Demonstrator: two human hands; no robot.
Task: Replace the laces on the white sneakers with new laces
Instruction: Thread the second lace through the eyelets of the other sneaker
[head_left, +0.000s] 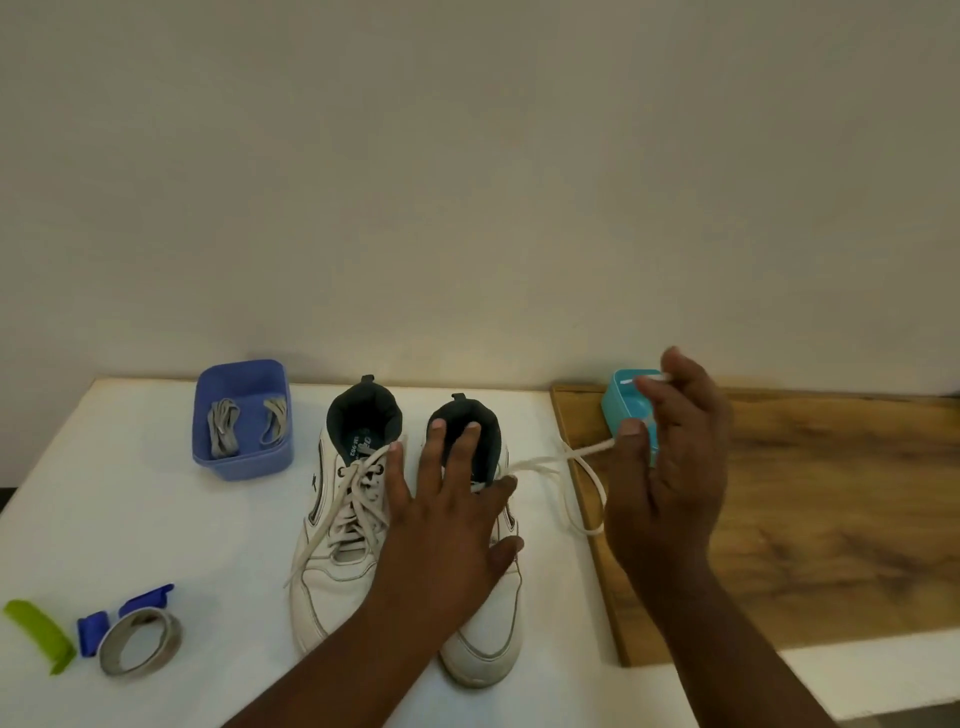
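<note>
Two sneakers: a white pair side by side on a white table (130, 519), toes toward the viewer.
Near left corner: a roll of grey tape (140, 642), a green clip (41, 634) and blue plastic pieces (93, 631).
Left hand (447, 519): fingers spread flat, pressing down on the right sneaker (488, 639), gripping nothing.
Left sneaker (337, 519): old lace fully threaded, ends loose.
Right hand (670, 467): raised beside the shoe, fingertips pinching the old white lace (566, 457), drawn taut from the collar with a slack loop below.
Progress: early, I judge; unlacing of one shoe under way, relacing of both remains.
Far left: blue tub (241, 452) holding the grey new laces (223, 426).
Far right: teal box (621, 400) on a wooden board (805, 519).
</note>
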